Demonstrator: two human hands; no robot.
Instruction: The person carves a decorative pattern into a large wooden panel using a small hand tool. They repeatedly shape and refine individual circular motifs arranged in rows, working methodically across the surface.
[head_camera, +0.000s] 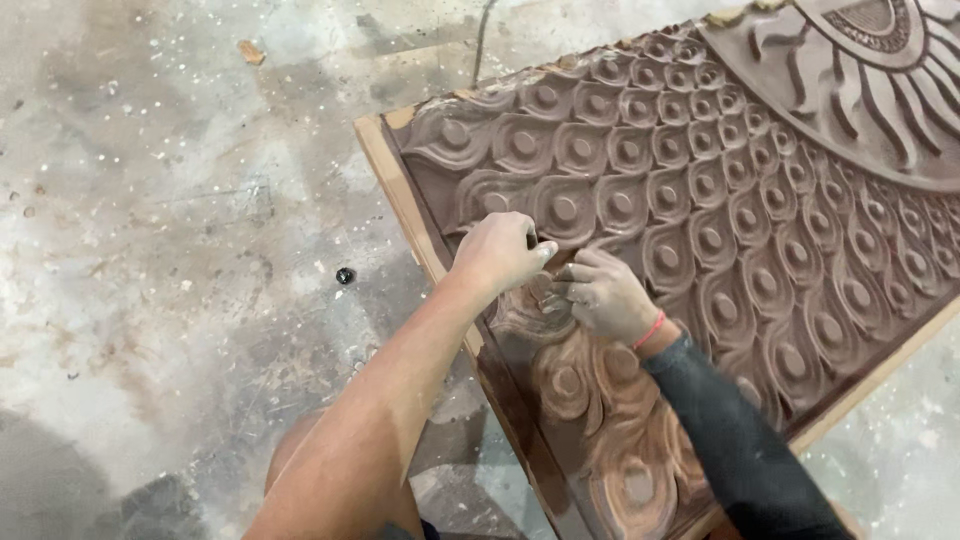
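Pressing into the clay relief panel (700, 200), both hands' fingers (540, 250) pinch together

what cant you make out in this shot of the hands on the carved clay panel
Head view only:
- What the left hand pinches: its fingers hide it.
- The clay under the right hand: covered by that hand.
- The sunburst carving: cut off by the top and right edges.
- The relief panel's lower end: cut off by the bottom edge.
- The small dark thing on the floor: too small to tell.
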